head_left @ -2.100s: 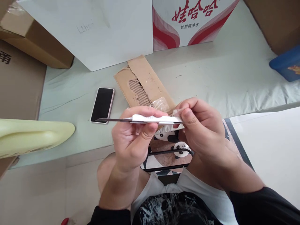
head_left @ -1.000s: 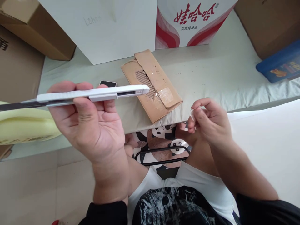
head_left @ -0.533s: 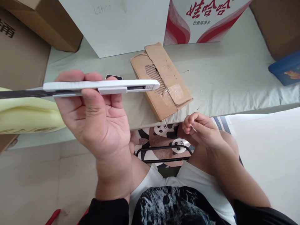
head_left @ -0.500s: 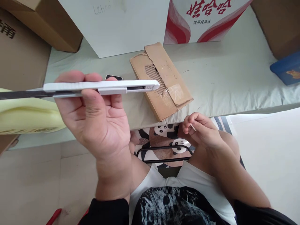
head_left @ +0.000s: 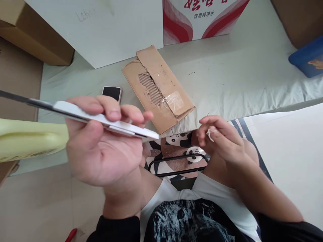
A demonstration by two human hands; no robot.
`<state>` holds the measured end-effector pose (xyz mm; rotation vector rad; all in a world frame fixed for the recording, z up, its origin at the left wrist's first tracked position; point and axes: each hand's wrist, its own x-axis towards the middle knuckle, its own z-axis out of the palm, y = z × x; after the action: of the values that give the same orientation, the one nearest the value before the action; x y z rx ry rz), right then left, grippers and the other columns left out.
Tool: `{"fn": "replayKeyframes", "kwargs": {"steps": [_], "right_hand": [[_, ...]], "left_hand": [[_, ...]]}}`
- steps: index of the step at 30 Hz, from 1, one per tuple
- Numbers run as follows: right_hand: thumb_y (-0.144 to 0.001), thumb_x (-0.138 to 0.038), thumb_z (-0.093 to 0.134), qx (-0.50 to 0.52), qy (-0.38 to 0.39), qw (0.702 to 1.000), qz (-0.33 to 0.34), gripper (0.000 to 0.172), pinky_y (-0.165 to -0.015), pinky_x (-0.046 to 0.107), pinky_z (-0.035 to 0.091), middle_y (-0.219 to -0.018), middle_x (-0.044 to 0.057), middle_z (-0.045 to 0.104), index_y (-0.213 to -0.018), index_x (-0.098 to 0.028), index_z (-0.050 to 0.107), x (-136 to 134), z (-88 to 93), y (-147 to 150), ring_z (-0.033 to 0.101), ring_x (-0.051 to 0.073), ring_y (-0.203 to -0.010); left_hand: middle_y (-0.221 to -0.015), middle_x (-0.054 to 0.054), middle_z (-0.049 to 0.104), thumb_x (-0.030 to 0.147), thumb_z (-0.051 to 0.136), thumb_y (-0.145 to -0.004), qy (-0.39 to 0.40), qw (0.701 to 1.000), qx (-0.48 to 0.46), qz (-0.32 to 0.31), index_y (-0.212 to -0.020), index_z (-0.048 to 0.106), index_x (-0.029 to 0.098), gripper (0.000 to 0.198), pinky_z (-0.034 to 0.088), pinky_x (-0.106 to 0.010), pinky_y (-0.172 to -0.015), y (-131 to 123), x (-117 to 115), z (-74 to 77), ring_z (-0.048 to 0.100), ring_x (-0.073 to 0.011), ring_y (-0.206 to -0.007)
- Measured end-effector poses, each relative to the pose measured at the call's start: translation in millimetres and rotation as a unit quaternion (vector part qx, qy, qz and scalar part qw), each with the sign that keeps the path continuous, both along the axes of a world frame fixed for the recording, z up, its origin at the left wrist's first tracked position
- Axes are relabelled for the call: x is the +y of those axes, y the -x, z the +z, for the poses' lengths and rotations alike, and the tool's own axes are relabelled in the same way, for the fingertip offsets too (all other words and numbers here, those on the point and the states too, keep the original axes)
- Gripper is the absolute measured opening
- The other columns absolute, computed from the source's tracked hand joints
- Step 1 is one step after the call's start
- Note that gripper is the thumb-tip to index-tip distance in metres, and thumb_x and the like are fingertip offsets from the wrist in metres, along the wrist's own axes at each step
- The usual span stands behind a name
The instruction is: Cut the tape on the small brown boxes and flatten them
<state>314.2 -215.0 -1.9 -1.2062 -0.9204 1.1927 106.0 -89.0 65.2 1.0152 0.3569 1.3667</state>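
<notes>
My left hand (head_left: 101,148) is wrapped round a white utility knife (head_left: 106,119) whose dark blade (head_left: 15,97) sticks out to the far left. The knife tilts down to the right. My right hand (head_left: 222,137) hovers over my knee with its fingertips pinched on a small white scrap (head_left: 210,133). A flat, torn cardboard box (head_left: 157,87) with clear tape lies on the pale green sheet (head_left: 239,77) just beyond both hands. A black phone (head_left: 111,92) lies left of the box, partly behind my fingers.
A white box (head_left: 101,30) and a red-and-white carton (head_left: 202,16) stand at the back. Brown cartons (head_left: 20,67) are at the left, a blue item (head_left: 306,57) at the right. A pale yellow object (head_left: 27,139) lies at left. A panda-print stool (head_left: 176,151) is below.
My left hand pulled the knife away from my right hand to the left, and now it has tilted the knife's rear end downward. My right hand kept the white scrap and lowered towards my knee.
</notes>
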Motion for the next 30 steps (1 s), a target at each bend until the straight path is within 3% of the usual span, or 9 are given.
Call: {"fn": "replayKeyframes", "kwargs": {"steps": [3, 5, 8, 13, 17, 21, 24, 27, 30], "right_hand": [[-0.103, -0.044, 0.062, -0.114, -0.096, 0.988, -0.030, 0.023, -0.059, 0.028, 0.055, -0.083, 0.000, 0.070, -0.121, -0.029, 0.062, 13, 31.4, 7, 0.067, 0.013, -0.065], [-0.103, -0.042, 0.062, -0.178, -0.146, 0.971, -0.067, 0.019, -0.058, 0.028, 0.053, -0.083, 0.000, 0.068, -0.117, -0.030, 0.063, 24, 43.9, 16, 0.063, 0.012, -0.064], [-0.102, -0.044, 0.064, -0.222, -0.178, 0.954, -0.099, 0.017, -0.064, 0.030, 0.055, -0.082, 0.000, 0.065, -0.114, -0.032, 0.063, 38, 50.0, 34, 0.063, 0.014, -0.068], [-0.103, -0.039, 0.062, -0.238, -0.211, 0.943, -0.093, 0.009, -0.068, 0.031, 0.057, -0.087, 0.002, 0.069, -0.105, -0.031, 0.066, 48, 45.5, 51, 0.064, 0.014, -0.072], [-0.103, -0.038, 0.063, -0.195, -0.188, 0.961, -0.059, 0.012, -0.059, 0.029, 0.054, -0.082, 0.001, 0.069, -0.097, -0.029, 0.068, 48, 39.1, 48, 0.062, 0.013, -0.064], [-0.106, -0.036, 0.058, -0.077, -0.202, 0.976, 0.002, 0.014, -0.050, 0.022, 0.050, -0.081, -0.001, 0.069, -0.102, -0.027, 0.069, 48, 28.1, 44, 0.055, 0.008, -0.054], [-0.107, -0.032, 0.055, -0.025, -0.242, 0.969, 0.049, 0.017, -0.056, 0.021, 0.054, -0.086, -0.001, 0.069, -0.106, -0.028, 0.071, 50, 20.2, 39, 0.059, 0.008, -0.059], [-0.109, -0.039, 0.047, 0.024, -0.273, 0.956, 0.105, 0.030, -0.063, 0.025, 0.060, -0.093, 0.003, 0.069, -0.115, -0.028, 0.074, 51, 19.2, 32, 0.067, 0.011, -0.072], [-0.105, -0.034, 0.056, 0.014, -0.237, 0.964, 0.119, 0.023, -0.072, 0.029, 0.064, -0.093, 0.003, 0.071, -0.115, -0.029, 0.077, 49, 28.8, 28, 0.071, 0.014, -0.081]], "left_hand": [[-0.070, 0.006, 0.058, 0.028, 0.081, -0.086, 0.040, 0.995, 0.035, -0.086, -0.078, 0.064, 0.021, 0.020, 0.047, -0.016, -0.035, -3, -12, 2.5, 0.052, -0.0036, -0.042], [-0.066, 0.006, 0.055, 0.039, 0.084, -0.084, 0.047, 0.987, 0.120, -0.101, -0.075, 0.058, 0.022, 0.032, 0.037, -0.017, -0.032, -9, -22, 0.7, 0.041, -0.0022, -0.038], [-0.060, 0.007, 0.052, 0.045, 0.089, -0.079, 0.051, 0.973, 0.215, -0.074, -0.084, 0.065, 0.023, 0.033, 0.038, -0.018, -0.036, -18, -36, -1.5, 0.040, -0.0035, -0.042], [-0.057, 0.006, 0.057, 0.034, 0.085, -0.085, 0.058, 0.956, 0.286, -0.013, -0.079, 0.070, 0.022, 0.020, 0.044, -0.020, -0.041, -18, -40, -3.1, 0.047, -0.0059, -0.045], [-0.063, 0.004, 0.066, 0.024, 0.079, -0.089, 0.002, 0.947, 0.322, -0.005, -0.079, 0.074, 0.022, 0.011, 0.050, -0.020, -0.048, -13, -35, -7.1, 0.059, -0.0084, -0.054], [-0.073, 0.002, 0.076, 0.027, 0.080, -0.090, 0.009, 0.953, 0.296, -0.059, -0.087, 0.077, 0.022, 0.006, 0.060, -0.021, -0.057, -14, -31, -9.7, 0.072, -0.0114, -0.063], [-0.073, 0.000, 0.078, 0.035, 0.083, -0.089, 0.036, 0.955, 0.277, -0.097, -0.088, 0.078, 0.022, 0.013, 0.059, -0.020, -0.053, -16, -29, -9.5, 0.072, -0.0120, -0.060], [-0.067, 0.001, 0.075, 0.038, 0.086, -0.086, 0.062, 0.959, 0.244, -0.128, -0.083, 0.077, 0.021, 0.019, 0.053, -0.017, -0.045, -17, -27, -8.5, 0.065, -0.0091, -0.050], [-0.063, 0.001, 0.073, 0.041, 0.088, -0.082, 0.090, 0.956, 0.239, -0.144, -0.079, 0.076, 0.020, 0.025, 0.049, -0.017, -0.041, -17, -25, -7.2, 0.060, -0.0075, -0.044]]}}
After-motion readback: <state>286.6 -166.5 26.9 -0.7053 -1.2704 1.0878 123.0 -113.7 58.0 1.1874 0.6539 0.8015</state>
